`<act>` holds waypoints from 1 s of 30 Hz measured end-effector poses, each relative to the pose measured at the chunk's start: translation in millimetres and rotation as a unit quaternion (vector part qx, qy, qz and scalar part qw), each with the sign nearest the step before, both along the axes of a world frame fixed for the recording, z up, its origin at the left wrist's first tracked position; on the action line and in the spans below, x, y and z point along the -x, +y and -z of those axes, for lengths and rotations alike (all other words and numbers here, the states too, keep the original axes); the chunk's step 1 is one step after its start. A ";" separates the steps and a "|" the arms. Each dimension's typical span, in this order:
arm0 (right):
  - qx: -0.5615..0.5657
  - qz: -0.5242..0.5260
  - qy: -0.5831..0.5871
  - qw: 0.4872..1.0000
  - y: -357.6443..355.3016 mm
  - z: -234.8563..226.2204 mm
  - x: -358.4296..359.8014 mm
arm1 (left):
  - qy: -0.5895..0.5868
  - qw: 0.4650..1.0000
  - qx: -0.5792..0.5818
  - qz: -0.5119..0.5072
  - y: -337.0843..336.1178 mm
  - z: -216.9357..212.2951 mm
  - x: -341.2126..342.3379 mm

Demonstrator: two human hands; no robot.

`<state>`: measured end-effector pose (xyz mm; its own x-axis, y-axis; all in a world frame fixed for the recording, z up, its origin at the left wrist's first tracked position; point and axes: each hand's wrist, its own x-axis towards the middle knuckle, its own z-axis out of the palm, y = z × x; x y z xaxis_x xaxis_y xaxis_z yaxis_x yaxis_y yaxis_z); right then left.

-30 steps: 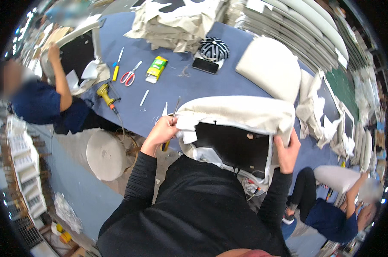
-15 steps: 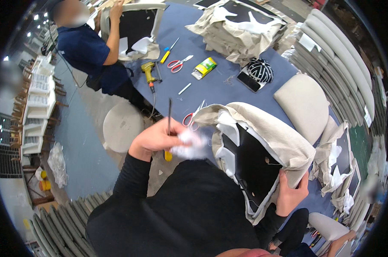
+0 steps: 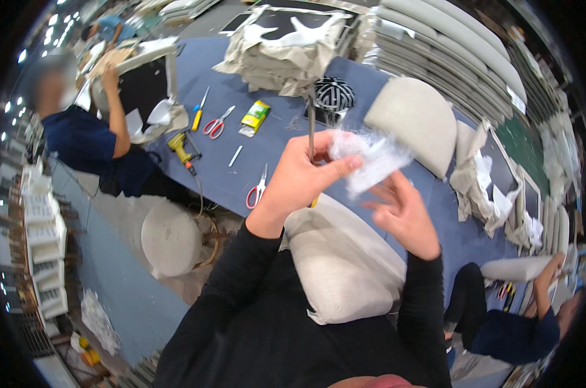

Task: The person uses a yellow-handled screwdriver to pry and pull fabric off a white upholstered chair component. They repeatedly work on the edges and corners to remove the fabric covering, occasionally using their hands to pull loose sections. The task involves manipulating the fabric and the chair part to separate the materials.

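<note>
My left hand (image 3: 299, 173) is closed on a tuft of white fluffy wadding (image 3: 374, 158), pinched between thumb and fingers. The same hand also grips a screwdriver-like tool; its metal shaft (image 3: 311, 126) points up, and a bit of yellow handle shows below. Beside the wadding's lower edge is my right hand (image 3: 406, 216), fingers apart and slightly blurred; whether they touch it I cannot tell. Below both hands, a beige fabric-covered cushion (image 3: 345, 262) leans tilted against my body, its smooth side showing.
On the blue table (image 3: 222, 174) lie red-handled scissors (image 3: 257, 191), more scissors (image 3: 218, 123), a yellow power tool (image 3: 180, 147) and a green-yellow packet (image 3: 255, 118). A finished-looking cushion (image 3: 412, 119) and stacked covers (image 3: 283, 58) sit farther off. Co-workers are at left and lower right.
My right hand has let go of the cushion and come up beside the wadding. The cushion now shows its beige side, not its black underside. My left hand has moved right and up.
</note>
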<state>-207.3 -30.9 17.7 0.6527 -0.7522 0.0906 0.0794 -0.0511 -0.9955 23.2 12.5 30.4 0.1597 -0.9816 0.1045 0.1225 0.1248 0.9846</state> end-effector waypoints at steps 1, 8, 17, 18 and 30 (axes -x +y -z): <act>-0.063 0.007 -0.028 0.998 0.9 1.2 -12.5 | -0.030 0.999 0.026 -0.001 -2.8 8.5 7.8; -0.177 0.119 -0.120 0.970 -7.4 23.4 -24.0 | -0.112 0.991 0.060 -0.045 -21.6 14.8 34.3; -0.127 0.278 -0.155 0.939 -11.8 10.6 -20.8 | -0.228 0.972 0.054 -0.013 -41.3 11.3 49.7; -0.112 0.288 -0.157 0.938 -11.4 6.3 -22.1 | -0.203 0.978 0.051 0.006 -44.2 13.3 51.4; -0.140 0.404 -0.171 0.888 -81.3 85.7 42.3 | -0.022 0.981 -0.046 0.184 -63.7 2.1 52.8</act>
<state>-249.6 -112.1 -68.0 -0.1404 -0.9865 -0.0846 0.4284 0.0165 -0.9034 -29.7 -51.3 28.3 -0.2110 -0.9774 0.0107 0.1000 -0.0107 0.9949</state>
